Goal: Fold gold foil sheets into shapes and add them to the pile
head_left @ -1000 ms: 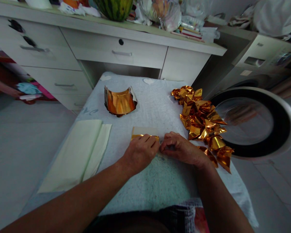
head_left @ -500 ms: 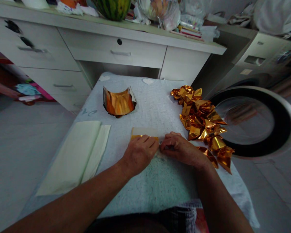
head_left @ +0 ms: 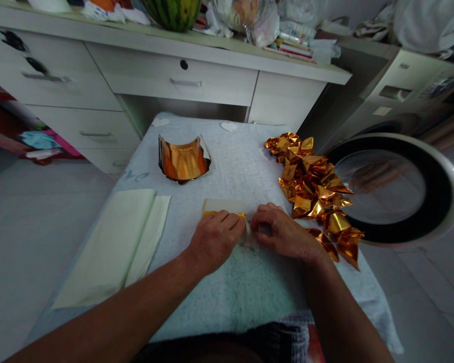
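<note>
A pale sheet of paper [head_left: 223,205] with a strip of gold foil along it lies flat at the middle of the cloth-covered table. My left hand [head_left: 217,234] is curled over its near side, fingers closed and pressing down, so most of the foil is hidden. Just to the right, my right hand [head_left: 278,229] has thumb and forefinger bent together in a pinch at the sheet's right edge. A whitish bit of paper shows between the two hands; what exactly the right fingertips grip is hard to see.
Several folded gold foil pieces [head_left: 310,176] are heaped on the right. A curved stack of gold foil sheets [head_left: 184,159] stands at back left, with pale yellow paper [head_left: 108,247] nearer. White drawers [head_left: 185,83] border the far side; the washing machine door [head_left: 393,189] hangs open at right.
The right hand has shifted slightly, and its thumb and forefinger now show a rounder gap behind the pinch. My left hand stays pressed on the paper. The view has drifted a little.
</note>
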The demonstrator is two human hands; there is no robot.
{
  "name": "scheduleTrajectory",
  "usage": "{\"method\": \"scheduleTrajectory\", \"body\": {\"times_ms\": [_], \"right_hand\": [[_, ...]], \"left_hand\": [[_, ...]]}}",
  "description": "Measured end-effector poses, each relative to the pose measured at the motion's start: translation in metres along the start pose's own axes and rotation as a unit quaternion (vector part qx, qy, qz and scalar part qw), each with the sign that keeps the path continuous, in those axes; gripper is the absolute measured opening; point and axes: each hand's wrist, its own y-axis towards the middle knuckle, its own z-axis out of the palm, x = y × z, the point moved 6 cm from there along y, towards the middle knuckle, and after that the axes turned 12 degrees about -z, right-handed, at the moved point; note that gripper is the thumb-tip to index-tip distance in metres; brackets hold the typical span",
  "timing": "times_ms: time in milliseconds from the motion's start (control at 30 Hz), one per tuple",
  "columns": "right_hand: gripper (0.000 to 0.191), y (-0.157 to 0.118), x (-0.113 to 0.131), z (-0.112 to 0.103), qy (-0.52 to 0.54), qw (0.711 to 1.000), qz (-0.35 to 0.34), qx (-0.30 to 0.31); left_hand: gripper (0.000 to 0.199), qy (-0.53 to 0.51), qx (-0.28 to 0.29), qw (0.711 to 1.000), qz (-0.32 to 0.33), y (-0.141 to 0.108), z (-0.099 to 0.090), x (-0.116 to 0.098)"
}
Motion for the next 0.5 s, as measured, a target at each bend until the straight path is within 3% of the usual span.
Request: {"method": "scheduleTrajectory", "body": {"times_ms": [67, 200, 500], "right_hand": [[0.006, 0.0004, -0.0009, -0.0017, 0.021, 0.999, 0.025, -0.024], [0.027, 0.0038, -0.0032, 0.0000, 0.003, 0.996, 0.072, -0.053], [0.012, 0.0087, -0.0052, 0.0036, -0.011, 0.993, 0.094, -0.066]], "left_hand": [[0.012, -0.005, -0.001, 1.000, 0.001, -0.0004, 0.0001, 0.0002], [0.013, -0.010, -0.009, 1.000, 0.001, -0.0007, 0.0004, 0.0005], [0.019, -0.008, -0.016, 1.000, -0.011, 0.0001, -0.0002, 0.0020]]}}
